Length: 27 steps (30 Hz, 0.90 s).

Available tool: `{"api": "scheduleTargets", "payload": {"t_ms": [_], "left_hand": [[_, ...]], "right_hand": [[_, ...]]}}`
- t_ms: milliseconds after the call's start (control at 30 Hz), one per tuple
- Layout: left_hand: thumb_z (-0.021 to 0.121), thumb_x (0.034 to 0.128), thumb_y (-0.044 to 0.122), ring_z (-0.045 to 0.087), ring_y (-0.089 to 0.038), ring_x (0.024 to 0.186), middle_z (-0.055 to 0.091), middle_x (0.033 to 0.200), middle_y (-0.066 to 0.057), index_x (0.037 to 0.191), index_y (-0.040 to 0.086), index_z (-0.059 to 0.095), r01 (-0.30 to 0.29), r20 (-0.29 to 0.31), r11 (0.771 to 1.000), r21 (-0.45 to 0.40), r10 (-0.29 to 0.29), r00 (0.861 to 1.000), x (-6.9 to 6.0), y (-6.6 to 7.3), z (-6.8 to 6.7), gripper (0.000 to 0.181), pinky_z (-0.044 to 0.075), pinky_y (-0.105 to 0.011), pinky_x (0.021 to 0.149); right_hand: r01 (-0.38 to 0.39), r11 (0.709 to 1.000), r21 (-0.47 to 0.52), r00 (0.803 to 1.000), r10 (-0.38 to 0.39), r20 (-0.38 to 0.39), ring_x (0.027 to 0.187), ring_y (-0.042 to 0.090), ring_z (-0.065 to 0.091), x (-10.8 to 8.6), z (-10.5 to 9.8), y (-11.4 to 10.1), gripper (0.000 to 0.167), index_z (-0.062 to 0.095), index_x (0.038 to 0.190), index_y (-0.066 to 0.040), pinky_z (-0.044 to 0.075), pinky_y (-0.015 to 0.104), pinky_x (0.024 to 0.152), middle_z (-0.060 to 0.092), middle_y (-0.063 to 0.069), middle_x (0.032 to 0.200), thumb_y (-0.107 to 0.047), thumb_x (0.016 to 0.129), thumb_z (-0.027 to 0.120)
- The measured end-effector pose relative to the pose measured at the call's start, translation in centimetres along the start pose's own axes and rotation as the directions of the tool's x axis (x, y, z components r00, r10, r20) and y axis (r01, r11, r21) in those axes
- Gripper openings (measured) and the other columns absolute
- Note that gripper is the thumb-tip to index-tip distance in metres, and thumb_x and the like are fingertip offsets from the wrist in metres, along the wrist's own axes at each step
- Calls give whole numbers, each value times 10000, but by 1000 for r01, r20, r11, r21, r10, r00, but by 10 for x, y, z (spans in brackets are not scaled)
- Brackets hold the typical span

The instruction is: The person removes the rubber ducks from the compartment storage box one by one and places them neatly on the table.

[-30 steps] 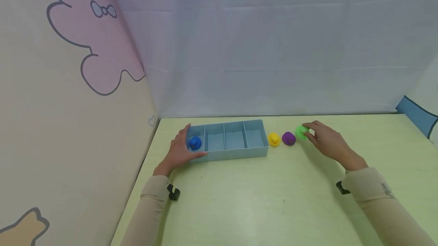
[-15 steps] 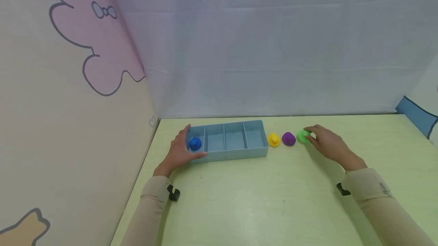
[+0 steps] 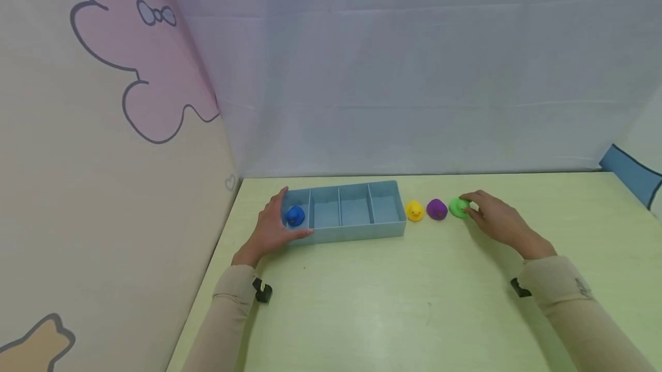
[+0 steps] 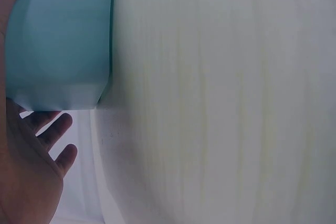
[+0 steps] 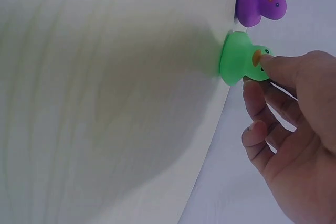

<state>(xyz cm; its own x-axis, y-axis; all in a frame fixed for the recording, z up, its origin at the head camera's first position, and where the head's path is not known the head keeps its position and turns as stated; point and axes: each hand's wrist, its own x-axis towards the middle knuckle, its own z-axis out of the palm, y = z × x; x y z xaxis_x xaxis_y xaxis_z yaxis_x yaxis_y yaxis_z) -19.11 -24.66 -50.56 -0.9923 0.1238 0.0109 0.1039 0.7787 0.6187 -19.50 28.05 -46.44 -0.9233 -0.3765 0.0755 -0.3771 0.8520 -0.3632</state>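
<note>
A blue four-compartment tray point(image 3: 320, 235) lies near the table's back edge; my left hand point(image 3: 270, 230) grips its left end, thumb along the front wall. In its leftmost compartment sits a blue duck point(image 3: 295, 216). The left wrist view shows the tray's end point(image 4: 60, 40) beside the hand point(image 4: 29, 166). My right hand point(image 3: 496, 215) pinches the head of a green duck point(image 3: 457, 207), which rests on the table. In the right wrist view, thumb and fingers of the hand point(image 5: 296, 114) meet at the green duck's point(image 5: 236, 59) head, beside a purple duck point(image 5: 252, 3).
Between the tray and the green duck, a yellow duck point(image 3: 414, 211) and the purple duck stand in a row on the pale table point(image 3: 362, 303). A pale curtain point(image 3: 414, 84) hangs behind the table, and a printed wall covering point(image 3: 129, 217) rises at the left.
My right hand has lowered the green duck slightly toward the front and right, in line with the other ducks. The left hand and the tray have stayed in place.
</note>
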Motion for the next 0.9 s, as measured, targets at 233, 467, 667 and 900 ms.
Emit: {"api": "scheduleTargets", "payload": {"t_ms": [233, 467, 667, 900], "left_hand": [[845, 692, 661, 286, -418, 1546, 236, 1702, -117, 1645, 255, 123, 0, 4, 1000, -3, 0, 1000, 0, 0, 0, 1263, 209, -727, 1215], [840, 686, 677, 258, -423, 1557, 217, 1709, -113, 1645, 230, 130, 5, 3, 1000, -3, -5, 1000, 2, 0, 1, 1275, 194, -724, 1222], [835, 686, 684, 275, -425, 1550, 224, 1707, -109, 1646, 243, 124, 8, 3, 1000, 4, -8, 1000, 2, -1, 1, 1273, 204, -724, 1219], [833, 690, 685, 291, -429, 1540, 236, 1701, -112, 1646, 263, 117, 8, 4, 1000, 2, -8, 1000, 2, -1, 0, 1266, 221, -731, 1209]], "right_hand": [[23, 1000, 6, 1000, -23, 3, 862, 265, 673, -1, -1, 3, 352, 580, 1323, 35, 533, 381, 639, 663, 203, 1166, -107, 1004, 632], [35, 999, -6, 999, -35, -12, 832, 233, 651, -2, -5, 3, 342, 582, 1326, 46, 509, 350, 631, 662, 198, 1126, -106, 1021, 598], [33, 999, -10, 999, -33, -25, 848, 267, 669, -1, -7, 1, 325, 591, 1313, 42, 542, 407, 648, 664, 199, 1106, -110, 1026, 588], [12, 1000, -22, 1000, -12, -16, 886, 285, 681, -1, -10, 0, 340, 585, 1332, 35, 557, 433, 660, 654, 210, 1155, -135, 1037, 576]]}}
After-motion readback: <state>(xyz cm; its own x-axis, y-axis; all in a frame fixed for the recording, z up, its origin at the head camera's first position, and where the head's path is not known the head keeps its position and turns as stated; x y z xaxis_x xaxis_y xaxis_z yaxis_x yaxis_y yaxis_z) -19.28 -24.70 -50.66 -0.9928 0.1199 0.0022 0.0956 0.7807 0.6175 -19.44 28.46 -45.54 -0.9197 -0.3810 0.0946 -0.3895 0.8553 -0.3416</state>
